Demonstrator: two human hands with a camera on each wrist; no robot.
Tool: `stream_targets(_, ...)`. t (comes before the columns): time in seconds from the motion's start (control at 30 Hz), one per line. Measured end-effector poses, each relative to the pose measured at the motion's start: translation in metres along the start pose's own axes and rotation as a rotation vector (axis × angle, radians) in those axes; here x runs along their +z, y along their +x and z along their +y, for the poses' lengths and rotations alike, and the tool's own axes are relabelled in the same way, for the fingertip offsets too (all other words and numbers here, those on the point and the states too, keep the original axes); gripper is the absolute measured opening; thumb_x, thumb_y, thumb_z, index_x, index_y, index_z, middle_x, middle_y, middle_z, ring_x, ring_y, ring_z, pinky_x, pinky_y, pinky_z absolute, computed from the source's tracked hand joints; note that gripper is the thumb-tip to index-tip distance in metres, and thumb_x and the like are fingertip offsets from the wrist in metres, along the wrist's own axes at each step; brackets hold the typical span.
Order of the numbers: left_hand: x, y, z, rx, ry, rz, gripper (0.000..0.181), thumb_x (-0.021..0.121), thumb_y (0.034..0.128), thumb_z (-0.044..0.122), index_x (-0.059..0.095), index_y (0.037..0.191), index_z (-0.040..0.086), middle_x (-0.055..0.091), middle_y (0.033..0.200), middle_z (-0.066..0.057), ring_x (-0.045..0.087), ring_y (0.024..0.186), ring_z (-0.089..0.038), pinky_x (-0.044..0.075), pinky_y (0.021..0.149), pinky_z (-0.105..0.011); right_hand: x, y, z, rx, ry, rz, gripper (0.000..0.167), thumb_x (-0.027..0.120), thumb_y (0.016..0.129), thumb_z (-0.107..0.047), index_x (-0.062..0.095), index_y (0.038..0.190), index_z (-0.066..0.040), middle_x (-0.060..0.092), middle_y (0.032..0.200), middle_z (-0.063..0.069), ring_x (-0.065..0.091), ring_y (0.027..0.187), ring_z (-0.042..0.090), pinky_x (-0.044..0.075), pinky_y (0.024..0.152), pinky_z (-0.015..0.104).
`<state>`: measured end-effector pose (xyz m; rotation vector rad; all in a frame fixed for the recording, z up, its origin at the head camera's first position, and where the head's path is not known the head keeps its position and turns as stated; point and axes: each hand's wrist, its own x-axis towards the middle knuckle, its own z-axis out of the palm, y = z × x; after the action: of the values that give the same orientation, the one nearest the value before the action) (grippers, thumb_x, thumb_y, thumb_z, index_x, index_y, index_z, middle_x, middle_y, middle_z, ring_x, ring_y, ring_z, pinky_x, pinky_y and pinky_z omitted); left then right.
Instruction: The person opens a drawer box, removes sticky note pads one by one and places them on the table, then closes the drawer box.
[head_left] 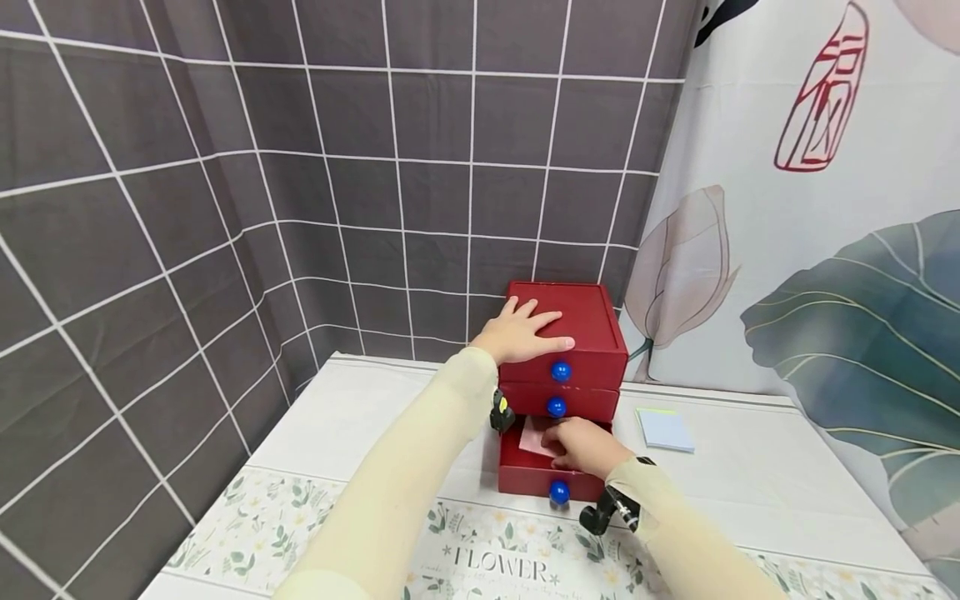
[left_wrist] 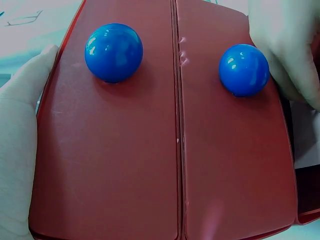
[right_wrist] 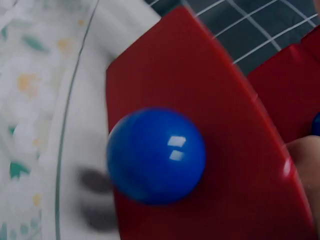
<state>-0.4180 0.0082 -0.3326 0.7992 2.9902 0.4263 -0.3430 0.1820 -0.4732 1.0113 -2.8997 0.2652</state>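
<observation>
A small red drawer cabinet (head_left: 573, 312) with blue round knobs stands on the table. My left hand (head_left: 521, 335) rests on its top left side, fingers spread. The bottom drawer (head_left: 525, 481) is pulled out; the two above it are closed. Inside the open drawer, my right hand (head_left: 588, 446) has its fingers curled at the right edge of a pink sticky note pad (head_left: 533, 438). Its fingertips are partly hidden. In the right wrist view the drawer's blue knob (right_wrist: 156, 156) fills the middle, and the pad is out of sight there.
To the right of the cabinet lies a light blue sticky note pad (head_left: 666, 430) with a yellow-green edge behind it. A floral cloth strip (head_left: 498, 558) runs along the front of the white table (head_left: 742, 467). Dark grid curtain (head_left: 435, 200) hangs behind.
</observation>
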Motion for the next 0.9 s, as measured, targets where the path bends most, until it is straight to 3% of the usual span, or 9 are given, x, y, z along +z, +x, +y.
stream_targets(0.1, -0.0002, 0.0002, -0.0009, -0.001, 0.001, 0.005, 0.08, 0.04, 0.0897, 0.077, 0.03, 0.159, 0.039, 0.018, 0.169, -0.004, 0.004, 0.155, -0.036, 0.035, 0.113, -0.06, 0.0016, 0.0004, 0.0046, -0.086, -0.077, 0.015, 0.023, 0.089, 0.077, -0.016, 0.078, 0.097, -0.01, 0.071, 0.089, -0.001, 0.066, 0.082, 0.016, 0.058, 0.078, 0.031)
stream_targets(0.23, 0.0, 0.0009, -0.0014, 0.001, 0.002, 0.004, 0.08, 0.04, 0.0896, 0.078, 0.03, 0.159, 0.039, 0.018, 0.169, -0.004, 0.004, 0.155, -0.036, 0.035, 0.113, -0.06, -0.0002, 0.0011, 0.0054, -0.141, -0.141, 0.021, 0.021, 0.089, 0.077, -0.017, 0.077, 0.094, -0.012, 0.071, 0.087, 0.0, 0.066, 0.079, 0.015, 0.058, 0.075, 0.029)
stream_targets(0.5, 0.0004, 0.0005, 0.0002, 0.004, -0.008, -0.001, 0.08, 0.04, 0.0895, 0.077, 0.03, 0.159, 0.04, 0.018, 0.169, -0.004, 0.004, 0.155, -0.036, 0.035, 0.113, -0.06, -0.0028, -0.0011, 0.005, -0.225, -0.151, 0.048, 0.016, 0.088, 0.078, -0.013, 0.075, 0.088, -0.014, 0.07, 0.08, -0.004, 0.064, 0.072, 0.01, 0.057, 0.071, 0.025)
stream_targets(0.73, 0.0009, 0.0016, -0.0001, 0.003, -0.005, -0.001, 0.08, 0.04, 0.0893, 0.078, 0.031, 0.159, 0.04, 0.018, 0.169, -0.004, 0.004, 0.155, -0.035, 0.034, 0.113, -0.06, -0.0016, 0.0003, 0.0081, -0.235, -0.195, 0.012, 0.024, 0.09, 0.075, -0.016, 0.073, 0.091, -0.016, 0.067, 0.076, -0.008, 0.06, 0.067, 0.006, 0.056, 0.068, 0.023)
stream_targets(0.9, 0.0007, 0.0017, -0.001, -0.002, -0.005, -0.003, 0.08, 0.04, 0.0894, 0.077, 0.03, 0.159, 0.04, 0.018, 0.169, -0.004, 0.003, 0.155, -0.035, 0.034, 0.113, -0.061, -0.0011, 0.0003, 0.0098, -0.208, -0.191, 0.011, 0.017, 0.087, 0.078, -0.014, 0.072, 0.086, -0.017, 0.065, 0.071, -0.01, 0.059, 0.064, 0.006, 0.055, 0.065, 0.024)
